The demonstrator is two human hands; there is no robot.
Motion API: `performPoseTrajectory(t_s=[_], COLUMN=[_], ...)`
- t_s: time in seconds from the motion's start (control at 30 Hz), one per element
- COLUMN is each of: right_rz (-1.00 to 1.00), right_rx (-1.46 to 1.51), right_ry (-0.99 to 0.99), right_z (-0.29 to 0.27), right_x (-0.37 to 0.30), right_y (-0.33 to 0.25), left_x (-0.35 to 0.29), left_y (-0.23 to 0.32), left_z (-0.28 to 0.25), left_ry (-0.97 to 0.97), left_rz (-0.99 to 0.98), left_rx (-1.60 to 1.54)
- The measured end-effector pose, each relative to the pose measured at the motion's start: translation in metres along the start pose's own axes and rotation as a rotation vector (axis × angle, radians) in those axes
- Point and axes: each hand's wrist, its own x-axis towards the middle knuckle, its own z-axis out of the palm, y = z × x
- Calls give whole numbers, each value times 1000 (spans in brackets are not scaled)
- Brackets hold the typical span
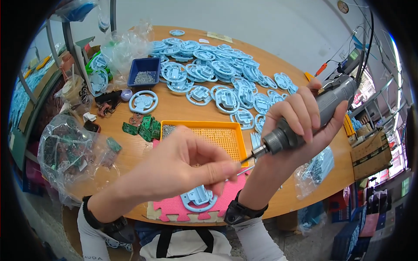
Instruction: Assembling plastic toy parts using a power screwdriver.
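Note:
My right hand is wrapped round a grey electric screwdriver, which tilts down toward the left. From its metal nose a thin dark bit reaches to the fingertips of my left hand. The thumb and forefinger of that hand are pinched at the bit's tip; whatever they hold there is too small to make out. Below both hands, a light-blue steering-wheel-shaped plastic part lies on a pink foam mat, its upper portion partly hidden by my left hand.
Behind my hands stands a yellow tray with a perforated grid and small screws. Many blue wheel parts are heaped farther back, near a dark-blue bin of small metal pieces. Green circuit boards and a plastic bag lie left.

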Motion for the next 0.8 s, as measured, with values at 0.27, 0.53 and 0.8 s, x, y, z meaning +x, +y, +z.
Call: performPoseTrajectory(t_s=[0.27, 0.53, 0.8], right_rz=[-253, -187, 47], right_rx=[-249, -135, 40], right_ry=[277, 178, -139], right_z=[3, -1, 4], right_x=[0, -3, 3], right_y=[15, 17, 12], left_x=[7, -1, -12], left_y=[-16, -16, 6], left_z=[-15, -10, -8], left_ry=[594, 714, 132], left_rz=[1164, 1262, 193], left_rx=[1865, 1891, 502])
